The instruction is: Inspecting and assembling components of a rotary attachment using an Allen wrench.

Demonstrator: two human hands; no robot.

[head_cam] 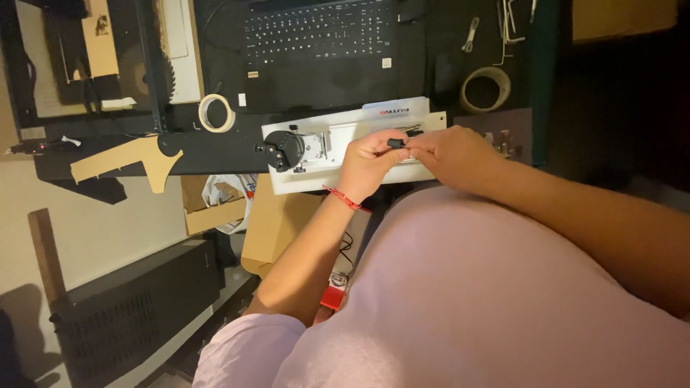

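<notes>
Dim light falls on a dark desk (215,151) seen from the head camera, with pale floor off to one side and the person's pink shirt filling the near part of the view. Both hands meet over a white tray (345,118) lying on the desk. The left hand (368,164), with a red cord bracelet (345,199) at its wrist, pinches a small black part (397,143) between thumb and forefinger; the right hand (453,154) closes on the same part from the other side, its fingertips touching it, so the part sits gripped between the two hands just above the tray. Just beyond the left hand's knuckles, on the tray, sits a small assembly of black and silver metal (291,149), apart from the pinch. Farther past the grip, across the tray's far edge, a black laptop (320,36) lies open with its keyboard showing. A roll of tape (216,113) rests on the desk past the metal assembly, and a second, larger roll (486,89) lies beyond the right hand. Pale cardboard cutouts (129,162) rest well away from the grip, on the left hand's side, and a brown cardboard box (214,208) stands below the desk edge near the left forearm.
</notes>
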